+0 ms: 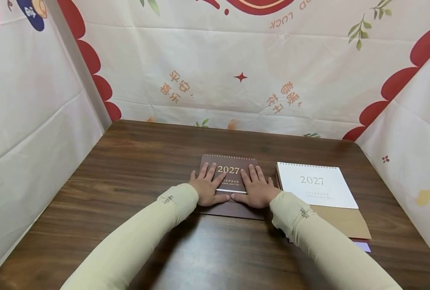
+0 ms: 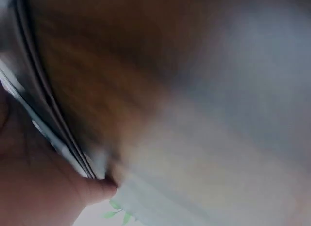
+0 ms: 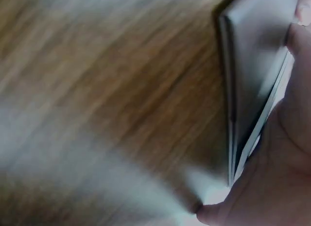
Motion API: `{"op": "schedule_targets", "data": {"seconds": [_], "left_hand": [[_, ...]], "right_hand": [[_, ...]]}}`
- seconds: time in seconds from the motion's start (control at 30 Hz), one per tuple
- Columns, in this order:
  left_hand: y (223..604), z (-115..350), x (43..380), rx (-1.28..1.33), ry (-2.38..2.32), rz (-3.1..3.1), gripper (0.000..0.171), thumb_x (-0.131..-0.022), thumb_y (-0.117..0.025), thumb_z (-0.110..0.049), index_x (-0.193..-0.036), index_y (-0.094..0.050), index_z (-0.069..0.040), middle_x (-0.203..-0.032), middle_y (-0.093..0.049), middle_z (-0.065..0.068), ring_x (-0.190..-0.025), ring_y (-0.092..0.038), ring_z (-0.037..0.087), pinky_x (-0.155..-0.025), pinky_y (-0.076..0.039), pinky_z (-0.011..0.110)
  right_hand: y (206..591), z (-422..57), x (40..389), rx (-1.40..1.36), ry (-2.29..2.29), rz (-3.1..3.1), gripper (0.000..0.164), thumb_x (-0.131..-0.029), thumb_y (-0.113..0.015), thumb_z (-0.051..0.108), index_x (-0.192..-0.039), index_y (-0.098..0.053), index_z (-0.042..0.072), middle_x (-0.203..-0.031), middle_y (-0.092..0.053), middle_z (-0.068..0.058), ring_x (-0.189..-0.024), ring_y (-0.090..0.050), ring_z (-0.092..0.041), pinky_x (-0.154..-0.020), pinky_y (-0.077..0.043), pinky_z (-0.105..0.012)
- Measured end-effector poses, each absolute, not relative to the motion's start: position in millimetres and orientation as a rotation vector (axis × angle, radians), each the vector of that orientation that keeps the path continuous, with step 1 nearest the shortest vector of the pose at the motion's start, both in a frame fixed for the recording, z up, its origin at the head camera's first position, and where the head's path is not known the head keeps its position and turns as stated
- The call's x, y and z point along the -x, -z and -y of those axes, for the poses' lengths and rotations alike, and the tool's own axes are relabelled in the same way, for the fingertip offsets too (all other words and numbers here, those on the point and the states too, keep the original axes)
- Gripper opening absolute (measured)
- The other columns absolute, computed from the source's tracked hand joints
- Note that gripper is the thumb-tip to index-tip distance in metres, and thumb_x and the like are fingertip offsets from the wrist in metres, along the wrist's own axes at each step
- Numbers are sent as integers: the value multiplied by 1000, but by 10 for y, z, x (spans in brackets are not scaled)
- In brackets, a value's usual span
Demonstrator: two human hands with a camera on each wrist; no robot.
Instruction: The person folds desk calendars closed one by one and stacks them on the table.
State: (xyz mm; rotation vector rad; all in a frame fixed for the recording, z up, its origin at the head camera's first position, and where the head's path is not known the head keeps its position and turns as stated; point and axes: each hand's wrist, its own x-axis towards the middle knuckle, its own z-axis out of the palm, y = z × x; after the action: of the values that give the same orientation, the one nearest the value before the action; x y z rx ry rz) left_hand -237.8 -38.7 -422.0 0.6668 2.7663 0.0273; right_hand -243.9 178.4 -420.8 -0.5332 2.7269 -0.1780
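A brown 2027 desk calendar lies flat near the table's middle, its spiral binding along the far edge. Its base board shows below the pages on the near side. My left hand presses on the calendar's left part with fingers spread. On the right part rests my right hand, also spread, and the two thumbs point toward each other. In the left wrist view the calendar's edge runs beside the left hand. The right wrist view has the base board beside the right hand.
To the right lies a white 2027 calendar with a tan base board, stacked over other items; a purple corner pokes out beneath. The wooden table is bordered by printed white cloth at the back and sides.
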Motion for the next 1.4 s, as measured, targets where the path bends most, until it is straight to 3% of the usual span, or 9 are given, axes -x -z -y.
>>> {"op": "schedule_targets", "data": {"seconds": [0.13,0.3,0.47,0.57,0.67,0.83,1.0,1.2,1.4], "left_hand": [[4183,443,2416,-660,-299,-2799,78,-95,-44,-68,-158,-28,-25,-165,-9,14,-149,-1,39,-112,-15,66],[4056,549,2441,-390,-740,-2963,52,-97,-56,-43,-138,-58,-11,-153,-38,17,-142,-28,43,-109,-19,69],[3985,630,2385,12,-722,-2971,50,-97,-57,-41,-128,-62,-2,-142,-45,23,-133,-36,46,-108,-16,70],[3999,641,2357,43,-646,-2927,47,-98,-56,-39,-126,-62,-2,-139,-47,23,-133,-36,45,-108,-17,69],[4019,638,2350,32,-687,-2913,45,-99,-57,-34,-127,-61,1,-139,-46,24,-134,-34,45,-109,-20,67],[3992,653,2359,-51,-796,-2919,41,-98,-57,-26,-120,-62,8,-128,-54,26,-128,-41,45,-108,-32,54],[3937,674,2361,-74,-1004,-2884,36,-96,-55,-19,-119,-57,9,-122,-58,25,-118,-53,39,-101,-42,46],[3886,683,2347,-65,-1167,-2817,38,-95,-50,-11,-130,-50,5,-123,-61,22,-114,-57,32,-97,-45,44],[3927,702,2357,-84,-1181,-2831,41,-95,-50,-7,-135,-51,4,-123,-63,16,-115,-58,28,-98,-45,41]], "right_hand": [[4137,-1829,2459,550,398,-2749,100,-94,-49,66,-157,-14,-3,-160,-2,-31,-147,4,-47,-111,-14,-68],[4069,-1905,2462,419,667,-2913,89,-97,-58,45,-151,-19,-13,-152,-25,-37,-141,-24,-50,-112,-24,-58],[4066,-1908,2410,203,564,-3017,72,-96,-58,37,-135,-42,-21,-127,-49,-40,-118,-49,-51,-97,-42,-58],[4049,-1877,2384,167,533,-2993,59,-95,-58,38,-116,-57,-17,-113,-57,-34,-106,-57,-47,-89,-46,-56],[4017,-1859,2379,159,584,-2950,53,-95,-57,38,-106,-60,-13,-108,-60,-30,-98,-60,-42,-85,-48,-54],[4003,-1926,2378,101,798,-2855,43,-97,-52,32,-108,-53,-10,-104,-57,-25,-86,-55,-33,-78,-46,-45],[3968,-1972,2344,-15,1088,-2749,35,-96,-46,24,-116,-43,-4,-105,-54,-21,-86,-51,-30,-74,-41,-39],[3939,-1963,2343,8,1187,-2747,52,-97,-44,13,-142,-33,-8,-125,-59,-28,-94,-58,-28,-78,-46,-38],[3929,-1990,2334,79,1089,-2793,56,-98,-49,11,-149,-32,-6,-113,-60,-19,-87,-57,-26,-75,-45,-38]]}}
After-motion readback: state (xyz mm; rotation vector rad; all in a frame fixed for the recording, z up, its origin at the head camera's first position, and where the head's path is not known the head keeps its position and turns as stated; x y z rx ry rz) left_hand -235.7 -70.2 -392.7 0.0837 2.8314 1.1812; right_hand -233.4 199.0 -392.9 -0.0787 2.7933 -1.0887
